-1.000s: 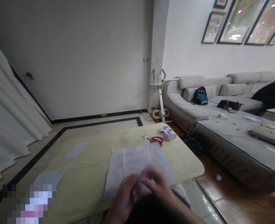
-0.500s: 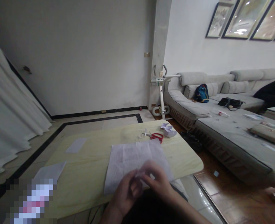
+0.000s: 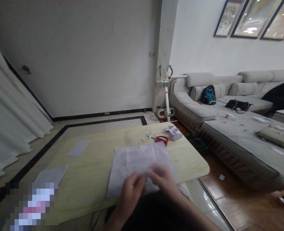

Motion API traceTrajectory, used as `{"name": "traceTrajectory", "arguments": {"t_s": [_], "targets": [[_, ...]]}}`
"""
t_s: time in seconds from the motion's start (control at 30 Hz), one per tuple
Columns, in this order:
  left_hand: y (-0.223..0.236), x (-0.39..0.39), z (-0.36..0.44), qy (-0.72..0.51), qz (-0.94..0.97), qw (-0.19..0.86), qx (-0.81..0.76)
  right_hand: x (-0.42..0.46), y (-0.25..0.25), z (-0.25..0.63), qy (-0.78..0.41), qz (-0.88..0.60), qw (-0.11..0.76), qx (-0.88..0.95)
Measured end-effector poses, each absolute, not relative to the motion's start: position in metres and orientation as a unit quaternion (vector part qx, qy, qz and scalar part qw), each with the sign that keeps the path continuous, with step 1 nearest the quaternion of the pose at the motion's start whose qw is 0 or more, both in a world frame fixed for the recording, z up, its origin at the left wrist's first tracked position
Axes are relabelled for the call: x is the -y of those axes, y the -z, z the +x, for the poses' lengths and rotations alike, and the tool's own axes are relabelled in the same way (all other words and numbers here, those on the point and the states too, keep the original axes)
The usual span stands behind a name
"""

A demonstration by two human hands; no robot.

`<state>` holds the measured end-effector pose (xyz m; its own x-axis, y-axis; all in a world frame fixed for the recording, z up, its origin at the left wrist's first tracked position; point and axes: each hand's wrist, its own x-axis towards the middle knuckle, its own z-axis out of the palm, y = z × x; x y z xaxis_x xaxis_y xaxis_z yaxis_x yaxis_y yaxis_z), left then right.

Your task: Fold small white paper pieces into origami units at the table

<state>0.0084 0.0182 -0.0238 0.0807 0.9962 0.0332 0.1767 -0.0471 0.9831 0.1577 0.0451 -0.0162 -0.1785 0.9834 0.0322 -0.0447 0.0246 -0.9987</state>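
My left hand [image 3: 134,187] is over the near edge of a large printed paper sheet [image 3: 129,160], its thumb and fingers curled together. Close beside it, my right hand [image 3: 163,178] has bent fingers, smeared by motion, with the tips meeting near the left fingertips. Both hands seem closed on something small between them, too hidden and blurred to name. Past the sheet's far edge lie red-handled scissors [image 3: 161,139]. Folded white paper pieces [image 3: 175,133] stand to the right of the scissors.
The pale wooden table [image 3: 89,179] holds a small paper [image 3: 78,148] and another sheet [image 3: 51,175] on its left. A grey sofa [image 3: 238,134] bearing a blue backpack [image 3: 208,95] stands to the right. An exercise machine [image 3: 166,96] is behind. Someone in dark clothing [image 3: 281,96] is at far right.
My fingers have shifted: the left hand has turned with its back more upward. The small white bit seen between the fingertips is now harder to make out. The table items are unmoved.
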Motion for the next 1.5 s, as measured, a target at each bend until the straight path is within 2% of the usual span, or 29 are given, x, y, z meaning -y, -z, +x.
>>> {"name": "traceTrajectory", "arguments": {"t_s": [0.83,0.97,1.07,1.13,1.27,1.5], "targets": [[0.026,-0.02,0.007,-0.453,0.547,0.432,-0.555,-0.043,0.011,0.16,-0.503,-0.461,0.446,0.579],[0.027,-0.022,0.004,-0.433,0.581,0.405,-0.557,-0.045,0.017,0.162,-0.51,-0.455,0.431,0.589],[0.027,-0.023,0.002,-0.417,0.623,0.388,-0.537,-0.048,0.018,0.164,-0.47,-0.441,0.426,0.635],[0.028,-0.022,0.002,-0.427,0.621,0.398,-0.523,-0.049,0.017,0.165,-0.458,-0.432,0.433,0.645],[0.028,-0.019,0.006,-0.468,0.55,0.451,-0.525,-0.048,0.008,0.165,-0.509,-0.429,0.468,0.581],[0.007,-0.014,0.007,-0.522,0.541,0.391,-0.532,-0.041,0.005,0.163,-0.527,-0.401,0.477,0.579]]}}
